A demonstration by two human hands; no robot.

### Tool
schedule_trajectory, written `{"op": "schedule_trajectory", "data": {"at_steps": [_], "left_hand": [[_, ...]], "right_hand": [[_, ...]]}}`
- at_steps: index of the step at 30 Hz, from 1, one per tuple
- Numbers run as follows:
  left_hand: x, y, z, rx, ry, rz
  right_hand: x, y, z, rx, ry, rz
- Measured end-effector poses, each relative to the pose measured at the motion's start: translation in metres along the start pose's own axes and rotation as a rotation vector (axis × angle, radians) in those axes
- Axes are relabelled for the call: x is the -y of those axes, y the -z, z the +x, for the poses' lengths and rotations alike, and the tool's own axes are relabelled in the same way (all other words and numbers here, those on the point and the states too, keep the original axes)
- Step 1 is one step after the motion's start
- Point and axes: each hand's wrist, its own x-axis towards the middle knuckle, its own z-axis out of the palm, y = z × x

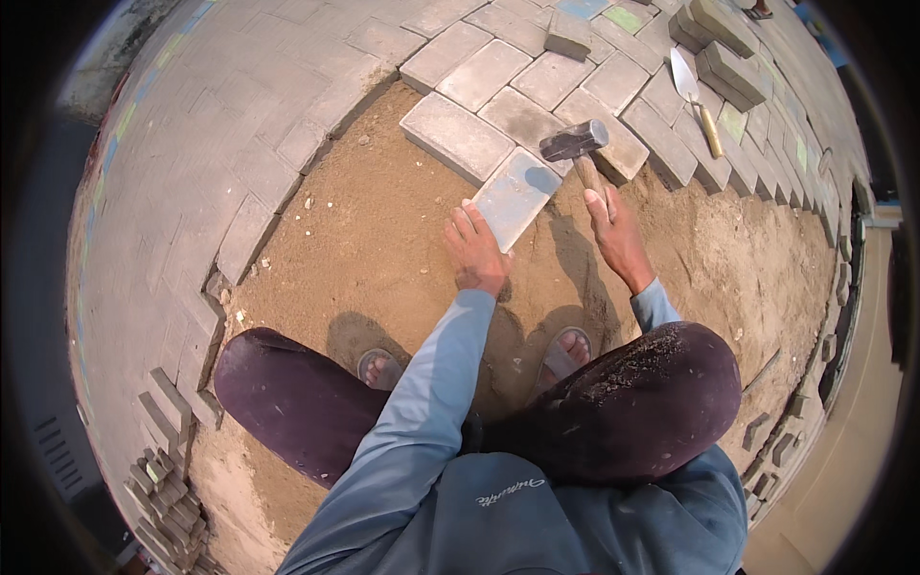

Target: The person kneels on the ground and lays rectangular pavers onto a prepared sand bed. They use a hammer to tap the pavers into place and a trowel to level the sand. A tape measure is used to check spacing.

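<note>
My left hand (476, 251) grips the near left corner of a grey paving block (516, 206) with faded blue paint on its top. Its fingers lie along the block's left edge and its thumb is at the near end. The block sits on sand against the laid pavers. In my right hand (621, 240) is a club hammer (573, 141), held by its wooden handle with the fingers wrapped round. The hammer's steel head hangs above the block's far right corner, and a round dark shadow falls on the block.
A trowel (692, 96) with a wooden handle lies on the laid pavers to the far right, near loose stacked blocks (730, 75). Bare sand (355, 220) lies around my sandalled feet. Laid paving (182, 192) borders it at left. More blocks (168, 503) are piled at the lower left.
</note>
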Motion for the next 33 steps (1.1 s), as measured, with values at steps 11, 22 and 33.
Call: {"op": "schedule_trajectory", "data": {"at_steps": [11,22,33], "left_hand": [[0.000,0.000,0.010,-0.051,-0.075,0.004],[-0.009,0.010,0.007,-0.048,-0.093,0.050],[-0.029,0.023,0.011,0.054,0.023,0.210]], "right_hand": [[-0.024,0.006,0.020,0.129,0.041,-0.294],[-0.004,-0.008,0.013,0.214,-0.031,-0.327],[-0.008,-0.009,0.026,0.156,0.013,-0.392]]}}
